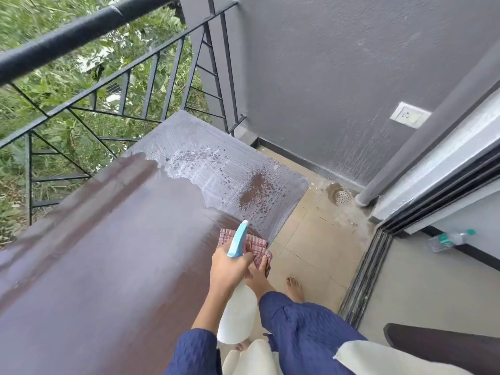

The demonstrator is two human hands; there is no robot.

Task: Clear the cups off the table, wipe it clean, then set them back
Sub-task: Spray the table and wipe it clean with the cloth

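Table (pixel 108 253), cloth (pixel 259 246) at edge, spray bottle (pixel 238 315)

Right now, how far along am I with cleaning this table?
Clearing looks done: no cups show on the table. In hand: the far end is wet with streaks and droplets, your left hand grips the spray bottle and your right hand holds the checked cloth at the table's edge. Left: wiping that wet patch dry, then setting the cups back; none is in view.
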